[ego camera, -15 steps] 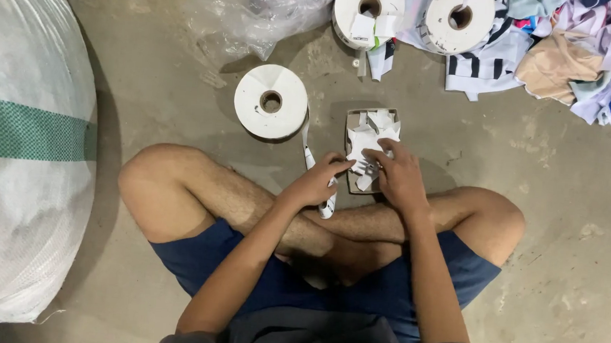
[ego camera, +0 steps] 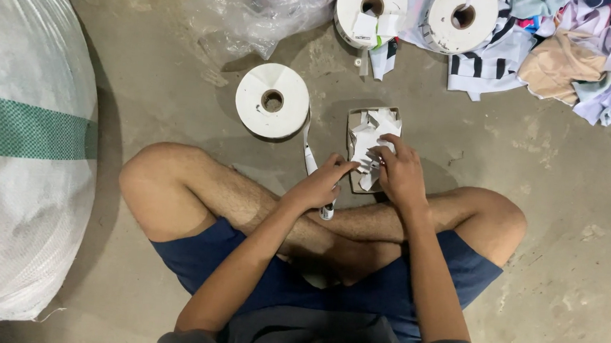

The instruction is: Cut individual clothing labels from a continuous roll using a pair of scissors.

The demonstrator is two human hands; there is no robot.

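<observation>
My right hand (ego camera: 401, 174) pinching paper slips (ego camera: 367, 143) in small box (ego camera: 357, 118), long axis pointing away from me. My left hand (ego camera: 319, 186) alongside, gripping tape strip (ego camera: 309, 154) from roll (ego camera: 272, 100).

Dark grey short-sleeved shirt, navy blue shorts, bare legs

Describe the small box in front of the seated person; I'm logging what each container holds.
The small box looks like brown cardboard, open-topped and rectangular, lying flat on the concrete floor just beyond the crossed legs. It is heaped with cut white paper-like pieces that spill over its rim. The right hand rests on the pieces; the left hand reaches its near edge.
</observation>
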